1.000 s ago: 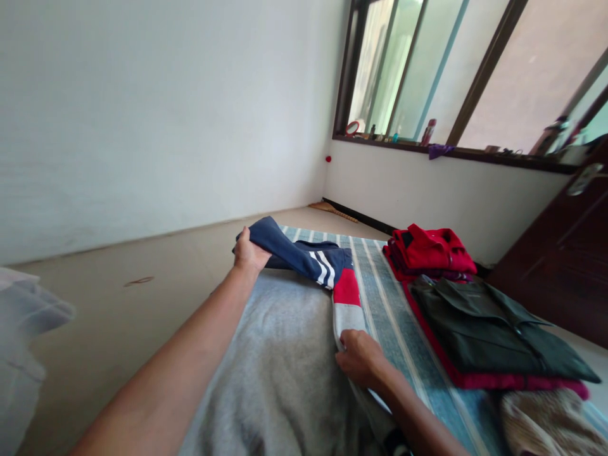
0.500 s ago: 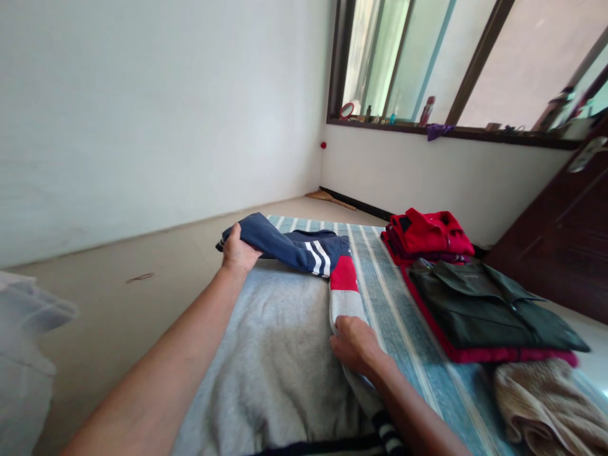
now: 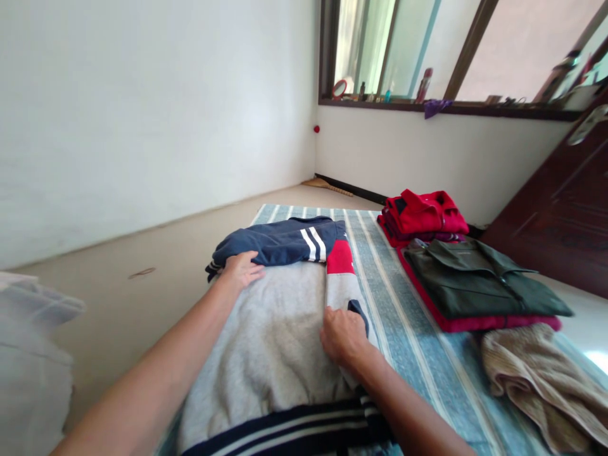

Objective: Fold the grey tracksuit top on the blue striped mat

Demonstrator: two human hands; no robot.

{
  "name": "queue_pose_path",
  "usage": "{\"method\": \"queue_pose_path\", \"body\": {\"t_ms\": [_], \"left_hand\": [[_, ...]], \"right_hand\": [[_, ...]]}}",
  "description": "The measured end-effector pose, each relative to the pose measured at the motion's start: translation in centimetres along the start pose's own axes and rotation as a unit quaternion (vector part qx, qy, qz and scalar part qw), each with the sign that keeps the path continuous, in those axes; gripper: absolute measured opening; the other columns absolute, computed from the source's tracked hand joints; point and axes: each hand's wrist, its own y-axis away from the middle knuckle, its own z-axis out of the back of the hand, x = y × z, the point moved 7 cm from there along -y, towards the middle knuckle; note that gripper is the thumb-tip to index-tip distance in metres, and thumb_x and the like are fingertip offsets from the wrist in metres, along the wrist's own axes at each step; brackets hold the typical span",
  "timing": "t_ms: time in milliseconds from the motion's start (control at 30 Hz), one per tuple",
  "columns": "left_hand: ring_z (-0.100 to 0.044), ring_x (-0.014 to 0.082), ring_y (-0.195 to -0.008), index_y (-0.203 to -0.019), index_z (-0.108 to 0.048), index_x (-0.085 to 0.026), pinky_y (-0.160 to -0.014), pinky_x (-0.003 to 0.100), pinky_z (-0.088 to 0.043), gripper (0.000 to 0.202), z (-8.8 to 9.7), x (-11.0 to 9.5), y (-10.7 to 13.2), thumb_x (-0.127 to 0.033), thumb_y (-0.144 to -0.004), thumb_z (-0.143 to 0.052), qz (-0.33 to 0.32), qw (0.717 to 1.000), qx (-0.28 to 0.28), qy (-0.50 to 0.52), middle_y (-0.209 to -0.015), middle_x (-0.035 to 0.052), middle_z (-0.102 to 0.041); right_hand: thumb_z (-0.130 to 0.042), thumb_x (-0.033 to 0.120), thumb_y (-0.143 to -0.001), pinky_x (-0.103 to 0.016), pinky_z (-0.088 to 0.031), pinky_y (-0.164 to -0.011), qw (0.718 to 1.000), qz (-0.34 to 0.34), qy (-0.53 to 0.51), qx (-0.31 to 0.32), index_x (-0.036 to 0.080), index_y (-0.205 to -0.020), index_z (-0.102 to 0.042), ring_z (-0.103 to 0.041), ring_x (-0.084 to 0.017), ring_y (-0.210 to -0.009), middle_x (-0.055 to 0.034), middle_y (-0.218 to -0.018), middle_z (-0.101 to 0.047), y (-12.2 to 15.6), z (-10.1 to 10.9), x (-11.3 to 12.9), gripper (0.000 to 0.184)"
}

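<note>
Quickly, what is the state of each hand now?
Left hand: open, flat on the navy sleeve.
Right hand: closed, gripping the grey sweatshirt edge.

Two bare arms are all that shows of the person. The left forearm (image 3: 156, 373) is long and slim, uncovered from the wrist to the lower left edge of the view, its skin smooth and plain. The left hand (image 3: 241, 269) shows its back, with slender fingers (image 3: 254, 271) and a narrow wrist. The right forearm (image 3: 413, 418) is likewise uncovered down to the bottom edge. The right hand (image 3: 342, 335) shows a rounded back with a ridge of knuckles (image 3: 332, 322); its fingers are mostly hidden beneath it. The nails are too small to make out. Whatever the person wears lies beyond the picture's edge.
</note>
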Motion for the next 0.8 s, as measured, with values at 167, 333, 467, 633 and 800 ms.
{"method": "queue_pose_path", "body": {"t_ms": [167,333,467,633,800], "left_hand": [[-0.07,0.0382,-0.069,-0.084,-0.064,-0.009,-0.057,0.047,-0.055,0.01,-1.6,7.2,6.7,-0.013,-0.076,-0.069,0.176,0.97,0.021,-0.169,-0.078,0.0245,-0.069],[-0.069,0.0259,-0.064,-0.081,-0.067,-0.014,-0.053,0.031,-0.054,0.017,-5.9,13.5,14.1,-0.03,-0.08,-0.067,0.266,0.887,0.19,-0.326,-0.078,0.0168,-0.073],[-0.067,0.0235,-0.056,-0.082,-0.069,-0.011,-0.054,0.033,-0.054,0.027,-8.3,15.8,16.3,-0.038,-0.074,-0.071,0.275,0.886,0.24,-0.286,-0.073,0.0142,-0.073],[-0.067,0.0232,-0.06,-0.08,-0.068,-0.014,-0.062,0.033,-0.055,0.014,-10.1,17.2,16.4,-0.015,-0.067,-0.073,0.234,0.937,0.201,-0.165,-0.067,0.0079,-0.072],[-0.07,0.0262,-0.064,-0.081,-0.068,-0.014,-0.071,0.037,-0.054,0.017,-11.1,18.2,16.3,-0.01,-0.065,-0.072,0.233,0.948,0.186,-0.114,-0.065,0.0067,-0.072]], "right_hand": [[-0.048,0.026,-0.092,-0.031,-0.049,-0.075,0.995,0.049,-0.053,-0.064,0.016,-0.099,-0.064,-0.068,-0.024,-0.088,-0.0108,-0.094,-0.071,2.9,1.4,-0.5,0.02],[-0.046,0.027,-0.092,-0.029,-0.049,-0.083,0.904,0.042,-0.286,-0.315,0.018,-0.098,-0.063,-0.064,-0.018,-0.088,-0.0076,-0.092,-0.068,7.3,3.1,-6.0,0.02],[-0.051,0.038,-0.091,-0.035,-0.053,-0.087,0.872,-0.02,-0.365,-0.325,0.018,-0.108,-0.063,-0.064,-0.023,-0.102,-0.0108,-0.108,-0.068,10.7,-0.3,-10.1,0.028],[-0.048,0.046,-0.092,-0.046,-0.045,-0.104,0.913,0.098,-0.23,-0.323,0.021,-0.139,-0.046,-0.044,-0.031,-0.133,-0.0131,-0.145,-0.047,14.5,-3.8,-7.1,0.053],[-0.057,0.042,-0.085,-0.057,-0.043,-0.101,0.929,0.129,-0.05,-0.344,0.014,-0.151,-0.024,-0.035,-0.038,-0.138,-0.018,-0.149,-0.041,15.1,-5.3,-3.9,0.079]]}}
